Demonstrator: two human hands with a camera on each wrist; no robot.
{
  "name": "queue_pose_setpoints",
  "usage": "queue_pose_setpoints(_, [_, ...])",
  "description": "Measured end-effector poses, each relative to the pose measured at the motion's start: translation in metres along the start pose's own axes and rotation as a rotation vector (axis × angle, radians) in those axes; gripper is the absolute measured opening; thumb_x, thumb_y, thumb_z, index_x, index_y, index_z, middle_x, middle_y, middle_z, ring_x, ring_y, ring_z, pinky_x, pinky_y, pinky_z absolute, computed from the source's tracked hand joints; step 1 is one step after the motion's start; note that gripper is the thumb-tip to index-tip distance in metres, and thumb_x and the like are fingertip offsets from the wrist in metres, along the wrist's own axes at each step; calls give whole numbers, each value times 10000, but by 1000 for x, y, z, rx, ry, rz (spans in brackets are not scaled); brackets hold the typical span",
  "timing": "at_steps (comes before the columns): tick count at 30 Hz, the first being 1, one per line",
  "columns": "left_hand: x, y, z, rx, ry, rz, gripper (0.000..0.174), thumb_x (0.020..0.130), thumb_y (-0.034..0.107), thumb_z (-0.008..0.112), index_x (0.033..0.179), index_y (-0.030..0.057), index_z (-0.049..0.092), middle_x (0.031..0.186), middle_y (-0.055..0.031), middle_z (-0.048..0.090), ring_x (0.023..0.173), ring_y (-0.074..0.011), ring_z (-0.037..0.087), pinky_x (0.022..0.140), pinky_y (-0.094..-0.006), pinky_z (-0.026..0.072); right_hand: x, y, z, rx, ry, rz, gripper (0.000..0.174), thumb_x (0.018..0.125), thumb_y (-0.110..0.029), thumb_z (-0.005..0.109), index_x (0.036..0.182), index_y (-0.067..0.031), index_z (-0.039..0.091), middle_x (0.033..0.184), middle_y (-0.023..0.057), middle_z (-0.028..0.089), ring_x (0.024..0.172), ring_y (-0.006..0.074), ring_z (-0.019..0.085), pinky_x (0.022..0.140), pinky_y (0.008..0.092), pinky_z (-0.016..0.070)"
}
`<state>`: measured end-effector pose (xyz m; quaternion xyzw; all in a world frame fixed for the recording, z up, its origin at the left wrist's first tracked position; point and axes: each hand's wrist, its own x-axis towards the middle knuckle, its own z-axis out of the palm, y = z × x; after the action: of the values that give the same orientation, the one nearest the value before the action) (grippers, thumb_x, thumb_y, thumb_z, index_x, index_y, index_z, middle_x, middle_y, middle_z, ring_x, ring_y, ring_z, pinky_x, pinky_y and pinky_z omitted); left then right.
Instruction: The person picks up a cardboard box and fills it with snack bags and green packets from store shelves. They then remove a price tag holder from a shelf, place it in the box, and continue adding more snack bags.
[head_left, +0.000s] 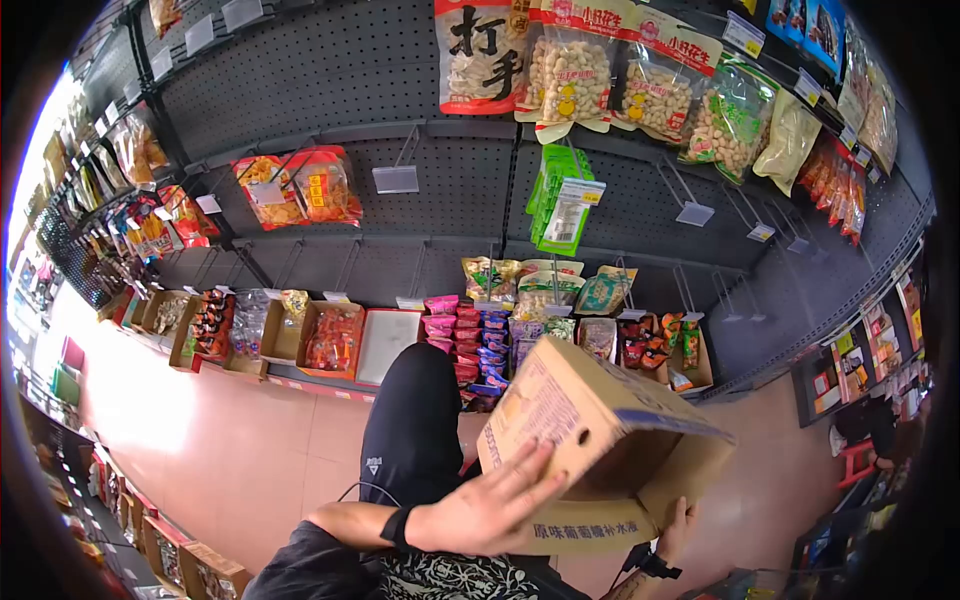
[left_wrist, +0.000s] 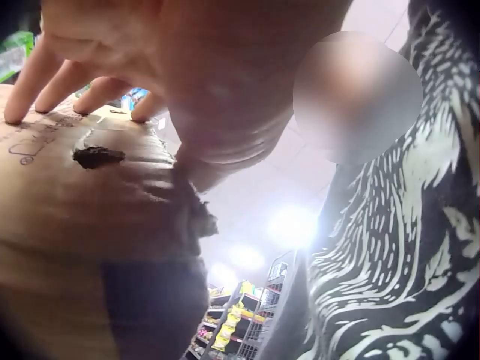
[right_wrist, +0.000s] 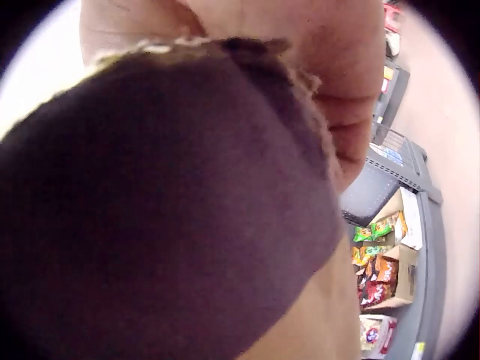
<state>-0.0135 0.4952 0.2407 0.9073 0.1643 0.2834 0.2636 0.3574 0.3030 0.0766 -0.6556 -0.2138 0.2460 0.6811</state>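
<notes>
Closest in, the left hand (head_left: 490,505) lies flat against the printed side of a cardboard box (head_left: 590,440). Its fingers (left_wrist: 45,82) are straight and spread, pressing on the board rather than wrapped round any edge. The box is held up in front of the chest, tilted, with its open mouth turned up and to the right. The right hand (head_left: 678,525) sits at the lower right flap. It appears to support the box from below, but the wrist view is filled with dark cardboard, so I cannot tell whether its fingers clasp the flap. The weak point, as I judge it, is that flat left palm. With nothing hooked over an edge, the tilted box could slide off it and drop, or tip further and spill anything inside. Beyond the box a knee (head_left: 410,420) in black shorts is raised above the pinkish floor (head_left: 230,450). Further off stand low trays (head_left: 302,335) of snack packs (head_left: 470,335), which a falling box might strike. Farthest is the pegboard (head_left: 330,70), hung with peanut bags (head_left: 570,75).
</notes>
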Motion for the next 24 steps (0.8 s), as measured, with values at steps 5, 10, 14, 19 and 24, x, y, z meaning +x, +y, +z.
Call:
queue_pose_setpoints(5, [6,-75,-56,-190,223,-271,776,765,15,597,1474,0,281,1477,-247,352,1386,-341,367,1092,-399,364,25,-74,102,52,-126,-129,519,893,-95,566,1372,53,432,1316,160,533,1186,250,535,998,351,425])
queue_pose_setpoints(10, [5,-164,-90,-449,509,-455,701,819,-19,420,1494,-14,231,1414,-210,460,1323,-253,439,1065,-349,369,70,-100,214,-8,-391,-163,545,824,-35,596,1350,54,480,1306,121,565,1187,195,533,1030,313,390])
queue_pose_setpoints(14, [-14,-195,-92,-373,553,-512,678,806,11,439,1462,-46,280,1325,-247,543,1298,-314,489,1078,-366,358,79,-92,243,-96,-450,-191,540,822,13,570,1356,23,489,1245,98,606,1118,173,576,977,290,427])
queue_pose_setpoints(19, [-6,-154,-111,-298,435,-651,667,804,-22,450,1452,-51,294,1308,-273,543,1257,-323,530,948,-345,486,57,-98,233,-115,-385,-123,526,845,46,548,1365,26,474,1222,107,619,1106,168,593,952,290,445])
queue_pose_setpoints(24, [-9,-175,-105,-446,424,-550,703,810,-7,503,1473,-26,271,1427,-243,425,1280,-343,496,963,-378,484,62,-95,225,-179,-444,-51,649,852,-12,641,1441,5,369,1358,143,523,1238,226,515,1029,343,405])
